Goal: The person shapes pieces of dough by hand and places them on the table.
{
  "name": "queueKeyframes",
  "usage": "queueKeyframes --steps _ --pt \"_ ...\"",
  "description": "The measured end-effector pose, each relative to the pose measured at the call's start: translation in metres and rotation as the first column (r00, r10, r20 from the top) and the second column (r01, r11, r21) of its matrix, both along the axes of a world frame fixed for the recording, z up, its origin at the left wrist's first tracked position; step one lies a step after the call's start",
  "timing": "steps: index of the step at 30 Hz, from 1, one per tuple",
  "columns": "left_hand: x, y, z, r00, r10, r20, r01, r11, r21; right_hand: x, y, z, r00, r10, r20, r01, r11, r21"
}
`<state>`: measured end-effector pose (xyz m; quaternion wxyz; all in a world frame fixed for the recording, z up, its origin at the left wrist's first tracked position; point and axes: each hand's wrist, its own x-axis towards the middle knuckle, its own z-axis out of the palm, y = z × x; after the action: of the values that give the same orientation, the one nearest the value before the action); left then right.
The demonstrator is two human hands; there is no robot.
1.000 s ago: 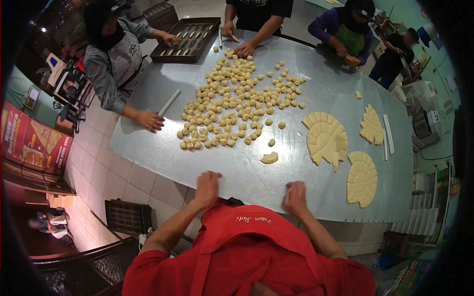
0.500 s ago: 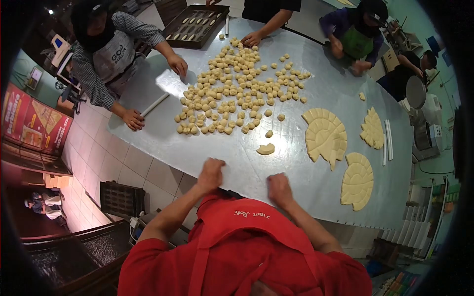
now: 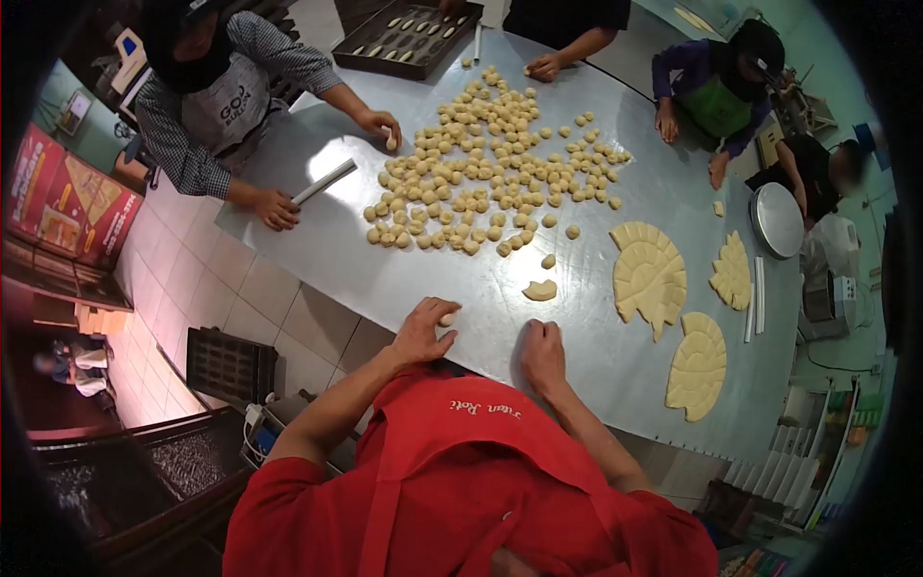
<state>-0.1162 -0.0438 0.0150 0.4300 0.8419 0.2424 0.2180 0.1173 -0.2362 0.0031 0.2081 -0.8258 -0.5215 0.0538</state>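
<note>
My left hand (image 3: 421,332) is over the near table edge, its fingers curved round a small dough ball (image 3: 446,319) that shows between thumb and fingertips. To its right, my right hand (image 3: 543,354) rests on the metal table (image 3: 490,337) with curled fingers; whatever lies under them is hidden. Just beyond that hand sit a torn dough piece (image 3: 540,290) and a single dough ball (image 3: 548,262). Farther off, many dough balls (image 3: 481,163) are spread over the table. Scored flat dough sheets (image 3: 650,272) lie at the right.
Co-workers stand round the table. One, at the left, has a hand on a rolling pin (image 3: 325,182) and dough in the other. A dark tray (image 3: 413,69) with shaped dough stands at the back. White rods (image 3: 760,293) lie at the right.
The view has shifted. My left hand has loosened, showing the dough ball. The left co-worker's far hand now holds a dough piece, and the green-aproned co-worker's hands have moved.
</note>
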Motion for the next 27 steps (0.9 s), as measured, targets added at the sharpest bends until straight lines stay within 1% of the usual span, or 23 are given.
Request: queueKeyframes --steps 1,2,3,4,5,6,7,9,11,12,13,14,15,17,18,19,21,22,23,24,26,27 --pt "-0.007 0.002 0.006 1.0 0.007 -0.004 -0.007 1.0 -0.006 -0.013 0.016 -0.002 0.98 0.017 -0.197 -0.011 0.999 0.033" --pt "-0.011 0.008 0.012 0.996 0.074 0.041 -0.078 0.992 0.098 -0.027 0.039 -0.004 0.923 0.038 -0.384 -0.013 0.998 0.068" --pt "-0.015 0.018 0.015 0.986 0.135 0.094 -0.151 0.968 0.202 -0.042 0.062 0.01 0.865 0.209 -0.455 -0.157 0.976 0.151" --pt "-0.026 0.034 0.004 0.972 0.232 0.034 -0.233 0.936 0.263 -0.059 0.085 0.018 0.823 0.314 -0.472 -0.28 0.949 0.143" --pt "-0.036 0.051 -0.009 0.941 0.332 0.059 -0.334 0.89 0.31 -0.073 0.105 0.023 0.8 0.388 -0.458 -0.397 0.914 0.081" --pt "-0.047 0.066 -0.012 0.909 0.417 0.024 -0.398 0.849 0.346 -0.08 0.127 0.021 0.792 0.406 -0.456 -0.49 0.868 -0.079" --pt "-0.055 0.075 -0.014 0.867 0.498 -0.009 -0.457 0.803 0.383 -0.086 0.148 0.026 0.792 0.407 -0.456 -0.491 0.867 -0.079" --pt "-0.062 0.083 -0.013 0.868 0.495 -0.029 -0.445 0.805 0.392 -0.093 0.191 0.042 0.801 0.423 -0.423 -0.512 0.851 -0.118" --pt "-0.065 0.086 -0.012 0.87 0.491 -0.049 -0.433 0.808 0.4 -0.094 0.235 0.057 0.79 0.49 -0.368 -0.483 0.867 0.118" --pt "-0.063 0.085 -0.011 0.863 0.505 -0.033 -0.448 0.794 0.411 -0.097 0.249 0.075 0.791 0.491 -0.364 -0.483 0.867 0.12" --pt "-0.061 0.084 -0.011 0.855 0.517 -0.02 -0.463 0.781 0.42 -0.101 0.257 0.097 0.85 0.467 -0.243 -0.388 0.868 0.311" --pt "-0.061 0.083 -0.011 0.853 0.522 -0.002 -0.475 0.777 0.414 -0.104 0.26 0.108 0.903 0.409 -0.134 -0.296 0.817 0.495" --pt "-0.061 0.082 -0.011 0.855 0.519 -0.005 -0.471 0.78 0.412 -0.098 0.258 0.104 0.904 0.404 -0.136 -0.292 0.819 0.493" --pt "-0.06 0.084 -0.01 0.844 0.534 -0.055 -0.476 0.792 0.383 -0.066 0.248 0.093 0.889 0.386 -0.246 -0.322 0.909 0.263" --pt "-0.061 0.085 -0.009 0.846 0.53 -0.053 -0.473 0.793 0.383 -0.052 0.238 0.09 0.922 0.275 -0.272 -0.255 0.961 0.107" --pt "-0.062 0.082 -0.009 0.845 0.531 -0.063 -0.472 0.795 0.38 -0.037 0.218 0.086 0.947 0.158 -0.281 -0.181 0.982 -0.058" --pt "-0.061 0.083 -0.009 0.845 0.53 -0.068 -0.47 0.798 0.379 -0.001 0.163 0.018 1.0 0.011 -0.01 -0.01 1.0 0.024" --pt "-0.061 0.084 -0.011 0.844 0.531 -0.069 -0.472 0.799 0.372 -0.004 0.136 0.018 0.966 -0.141 0.215 0.127 0.989 0.078" --pt "-0.059 0.084 -0.012 0.844 0.532 -0.073 -0.474 0.802 0.365 -0.006 0.11 0.02 0.861 -0.29 0.417 0.246 0.956 0.158" --pt "-0.056 0.081 -0.013 0.847 0.526 -0.076 -0.468 0.806 0.364 -0.005 0.087 0.014 0.861 -0.294 0.416 0.252 0.955 0.155" --pt "-0.051 0.08 -0.012 0.814 0.574 -0.088 -0.492 0.763 0.419 -0.001 0.058 0.001 0.922 -0.149 0.357 0.108 0.985 0.133" --pt "-0.047 0.076 -0.014 0.817 0.569 -0.094 -0.483 0.765 0.425 0.001 0.053 0.001 0.925 -0.156 0.348 0.115 0.984 0.135"
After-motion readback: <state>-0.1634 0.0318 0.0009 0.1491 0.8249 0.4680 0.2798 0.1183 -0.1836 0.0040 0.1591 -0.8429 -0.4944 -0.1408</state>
